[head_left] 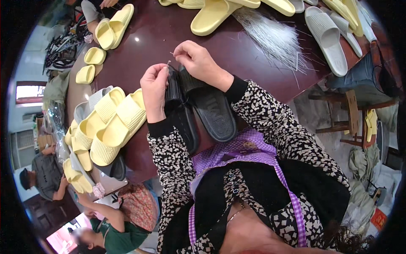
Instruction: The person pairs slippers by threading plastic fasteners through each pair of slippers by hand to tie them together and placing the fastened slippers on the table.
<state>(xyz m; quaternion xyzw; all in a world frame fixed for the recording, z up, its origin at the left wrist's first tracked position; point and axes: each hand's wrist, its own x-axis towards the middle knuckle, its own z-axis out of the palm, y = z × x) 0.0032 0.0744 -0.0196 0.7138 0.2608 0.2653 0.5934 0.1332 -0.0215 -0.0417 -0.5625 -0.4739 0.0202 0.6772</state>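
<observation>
A pair of black slide slippers lies side by side on the table in front of me, the right slipper [213, 114] sole-down and the left slipper [186, 125] partly behind my left forearm. My left hand [154, 86] is closed in a pinch over the left slipper's strap, with a short end of a thin tie strand showing at its fingertips. Just above and to the right, my right hand [198, 61] pinches too, and a thin end pokes out by its fingers. The strand's middle is hard to make out. A loose bundle of whitish strands [272, 38] lies beyond my right hand.
Yellow slippers [120, 120] are stacked left of my arm, with grey ones among them. More yellow slippers [211, 17] line the far edge, and a grey pair [327, 38] sits far right. A person in green [122, 228] is at the lower left; a wooden stool [338, 112] stands right.
</observation>
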